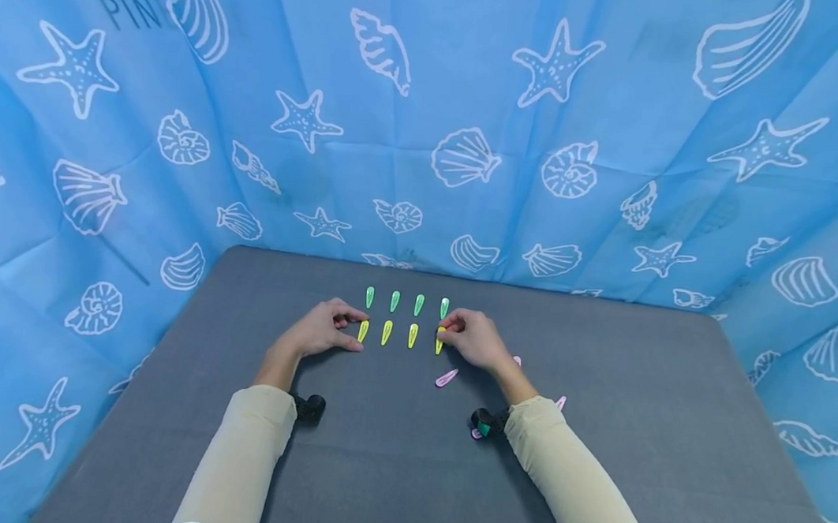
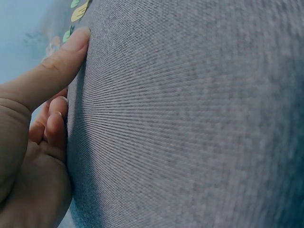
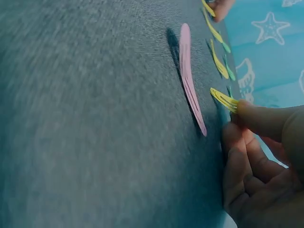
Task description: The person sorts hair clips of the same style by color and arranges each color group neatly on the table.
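My left hand (image 1: 324,328) is at the leftmost yellow hair clip (image 1: 363,331), index fingertip by its top end and thumb by its bottom end. In the left wrist view the thumb (image 2: 66,59) is extended and that clip is hidden. My right hand (image 1: 477,340) pinches the rightmost yellow hair clip (image 3: 222,99) between thumb and fingers, its free end pointing out. Between the hands lie two more yellow clips (image 1: 387,332), upright in the same row. Above them runs a row of several green hair clips (image 1: 395,301).
A pink hair clip (image 1: 446,377) lies slanted near my right hand. More pink clips (image 1: 561,402) show partly behind the right forearm. All rest on a dark grey table (image 1: 379,481). A blue curtain (image 1: 428,96) with white shell drawings hangs behind it.
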Action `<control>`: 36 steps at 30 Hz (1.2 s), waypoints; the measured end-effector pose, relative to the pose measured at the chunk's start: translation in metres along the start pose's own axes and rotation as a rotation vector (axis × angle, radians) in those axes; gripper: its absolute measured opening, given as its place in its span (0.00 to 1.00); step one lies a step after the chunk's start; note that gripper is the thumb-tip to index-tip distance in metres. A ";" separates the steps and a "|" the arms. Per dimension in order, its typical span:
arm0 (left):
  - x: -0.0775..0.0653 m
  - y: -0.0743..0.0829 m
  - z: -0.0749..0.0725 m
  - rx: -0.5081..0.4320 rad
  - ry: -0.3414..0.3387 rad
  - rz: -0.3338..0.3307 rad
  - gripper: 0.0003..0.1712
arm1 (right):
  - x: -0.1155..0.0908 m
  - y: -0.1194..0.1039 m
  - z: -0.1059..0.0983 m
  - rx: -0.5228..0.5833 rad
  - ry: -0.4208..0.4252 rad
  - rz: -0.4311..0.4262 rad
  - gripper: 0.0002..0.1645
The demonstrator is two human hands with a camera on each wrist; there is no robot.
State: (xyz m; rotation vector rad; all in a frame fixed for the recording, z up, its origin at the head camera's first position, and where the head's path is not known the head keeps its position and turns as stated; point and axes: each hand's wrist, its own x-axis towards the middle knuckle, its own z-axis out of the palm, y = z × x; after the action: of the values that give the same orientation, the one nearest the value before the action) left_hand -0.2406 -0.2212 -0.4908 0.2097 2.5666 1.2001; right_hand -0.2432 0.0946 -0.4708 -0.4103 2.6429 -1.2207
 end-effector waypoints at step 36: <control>-0.033 0.048 0.009 0.363 0.234 0.095 0.47 | -0.054 -0.004 -0.044 -0.297 0.160 -0.084 0.44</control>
State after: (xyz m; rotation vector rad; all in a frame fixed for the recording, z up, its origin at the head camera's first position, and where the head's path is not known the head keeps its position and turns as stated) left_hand -0.2060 -0.1927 -0.4523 0.2861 2.9993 0.8182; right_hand -0.2045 0.1417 -0.4364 -0.4933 2.9852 -0.9171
